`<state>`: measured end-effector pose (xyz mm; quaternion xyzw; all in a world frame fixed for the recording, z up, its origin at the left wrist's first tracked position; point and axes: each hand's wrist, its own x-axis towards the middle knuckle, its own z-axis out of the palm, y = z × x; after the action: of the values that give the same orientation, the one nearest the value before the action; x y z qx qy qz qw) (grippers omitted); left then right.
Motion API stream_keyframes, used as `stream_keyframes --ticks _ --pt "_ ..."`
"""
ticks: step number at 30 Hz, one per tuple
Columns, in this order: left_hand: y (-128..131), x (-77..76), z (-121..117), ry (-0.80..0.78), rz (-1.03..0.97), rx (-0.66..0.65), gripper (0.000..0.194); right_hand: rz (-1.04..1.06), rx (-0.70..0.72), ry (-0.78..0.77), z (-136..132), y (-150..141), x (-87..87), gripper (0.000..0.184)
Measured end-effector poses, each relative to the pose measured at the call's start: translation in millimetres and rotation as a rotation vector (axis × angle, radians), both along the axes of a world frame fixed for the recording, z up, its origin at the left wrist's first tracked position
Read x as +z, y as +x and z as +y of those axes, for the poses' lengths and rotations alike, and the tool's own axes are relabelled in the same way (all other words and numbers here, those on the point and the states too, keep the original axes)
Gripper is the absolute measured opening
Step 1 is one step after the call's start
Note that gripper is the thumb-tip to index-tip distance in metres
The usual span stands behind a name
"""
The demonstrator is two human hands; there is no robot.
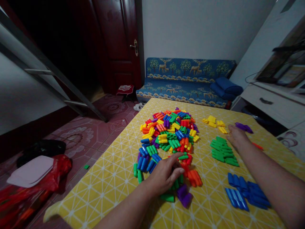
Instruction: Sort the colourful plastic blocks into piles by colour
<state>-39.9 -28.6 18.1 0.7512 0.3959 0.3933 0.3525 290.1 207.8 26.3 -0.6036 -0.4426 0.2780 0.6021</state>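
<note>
A mixed pile of coloured plastic building pieces, shaped like short joined tubes (171,135), lies on the yellow patterned tablecloth (114,178). Over the near end of this pile, my left hand (164,175) reaches with index finger and thumb apart, its fingertips by green and red pieces. Purple pieces (184,195) lie just below that hand. My right hand (235,135) is between a yellow group (213,122) and a purple group (243,127); its fingers are mostly hidden. Beside it sits a green group (223,151). Blue pieces (247,192) are grouped nearer to me, left of my right forearm.
Partly under my right forearm is a red piece (257,146). Beyond the table stands a blue sofa (176,87); a white cabinet (274,103) is at the right. On the floor lie a green piece (86,166) and a red plastic bag (59,171). A metal ladder (64,84) leans left.
</note>
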Motion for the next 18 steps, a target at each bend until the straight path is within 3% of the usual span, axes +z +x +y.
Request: stream_keyframes --ticks 4,9,13,18 --pt "1.1 -0.9 0.3 0.035 0.027 0.022 0.043 0.051 -0.029 0.021 -38.8 -28.9 4.4 0.023" --pt "2.3 -4.7 1.4 0.18 0.097 0.104 0.034 -0.003 0.355 0.035 -141.6 -104.0 3.2 0.041" --pt "-4.0 -2.8 4.1 0.299 0.16 0.319 0.021 -0.198 0.473 0.035 -202.7 -147.6 -13.7 0.041" --pt "-28.6 9.6 10.8 0.33 0.37 0.723 0.024 -0.46 0.375 0.2 -224.5 -162.7 -33.7 0.031"
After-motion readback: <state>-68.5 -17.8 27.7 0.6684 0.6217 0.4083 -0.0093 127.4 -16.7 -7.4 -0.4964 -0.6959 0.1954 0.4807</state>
